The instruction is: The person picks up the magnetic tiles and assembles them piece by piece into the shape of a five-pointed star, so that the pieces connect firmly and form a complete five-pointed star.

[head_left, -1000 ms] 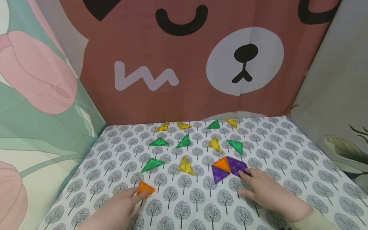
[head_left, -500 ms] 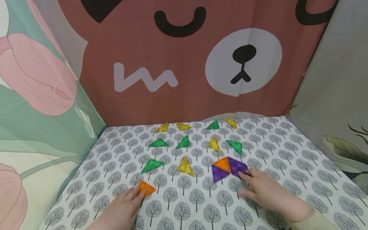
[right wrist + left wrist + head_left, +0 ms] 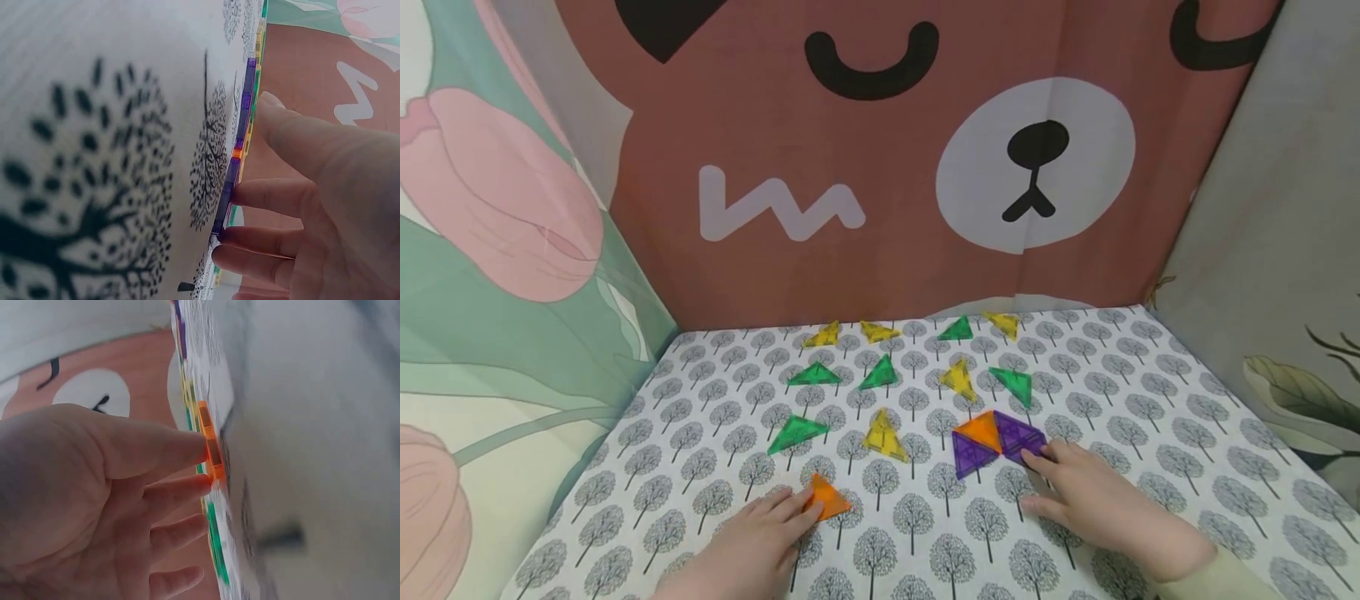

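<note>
An orange triangular tile point(image 3: 829, 498) lies at the front left. My left hand point(image 3: 748, 542) pinches its left corner between thumb and index finger; in the left wrist view the same orange tile point(image 3: 211, 440) stands edge-on at the thumb and index tips of the left hand point(image 3: 94, 481), other fingers spread. On the right, another orange triangle point(image 3: 982, 431) adjoins two purple triangles point(image 3: 1017, 433), point(image 3: 973, 458). Fingertips of my right hand point(image 3: 1093, 496) rest on the right purple tile's edge, thumb apart from it. The right wrist view shows the right hand point(image 3: 312, 206) beside a purple tile point(image 3: 226, 197).
Several green tiles point(image 3: 797, 432) and yellow tiles point(image 3: 884, 435) lie scattered beyond the hands on the tree-print cloth point(image 3: 913, 554). Behind them hangs a brown bear-print curtain point(image 3: 880, 275), with a floral curtain point(image 3: 512, 208) on the left and a grey one point(image 3: 1292, 208) on the right.
My left hand has slid to the right with the front orange tile. The right hand and the joined orange and purple tiles have stayed in place.
</note>
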Tool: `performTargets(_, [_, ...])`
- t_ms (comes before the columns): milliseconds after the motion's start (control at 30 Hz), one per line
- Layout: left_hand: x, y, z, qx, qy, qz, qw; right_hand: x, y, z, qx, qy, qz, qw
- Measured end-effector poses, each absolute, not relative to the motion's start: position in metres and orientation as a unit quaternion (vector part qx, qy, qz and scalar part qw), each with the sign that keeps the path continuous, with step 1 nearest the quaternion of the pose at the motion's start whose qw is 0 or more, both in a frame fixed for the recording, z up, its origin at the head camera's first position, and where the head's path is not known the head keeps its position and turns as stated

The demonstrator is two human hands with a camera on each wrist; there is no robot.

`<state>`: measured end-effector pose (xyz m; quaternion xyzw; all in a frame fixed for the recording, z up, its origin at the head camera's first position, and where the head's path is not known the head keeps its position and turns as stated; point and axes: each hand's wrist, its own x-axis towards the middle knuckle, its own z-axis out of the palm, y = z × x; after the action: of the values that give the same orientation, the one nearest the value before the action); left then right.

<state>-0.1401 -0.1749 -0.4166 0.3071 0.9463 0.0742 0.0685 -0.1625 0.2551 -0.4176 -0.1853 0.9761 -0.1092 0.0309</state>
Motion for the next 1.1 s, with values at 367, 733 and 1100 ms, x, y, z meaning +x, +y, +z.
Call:
performTargets(367, [-0.147,-0.129,-0.412,0.375,0.922,0.051,0.083,-0.161,0.255,-0.418,-0.183,0.976,-0.112,0.029])
performTargets(733, [-0.161,-0.089,-0.401,0.450,0.891,-0.011,0.054,-0.159,0.255,-0.418,-0.180,0.977,-0.112,0.024])
performTargets(1100, [-0.169,-0.036,-0.401,0.491,0.865,-0.083,0.069,-0.159,0.254,-0.416,-0.171,0.977,-0.122,0.041])
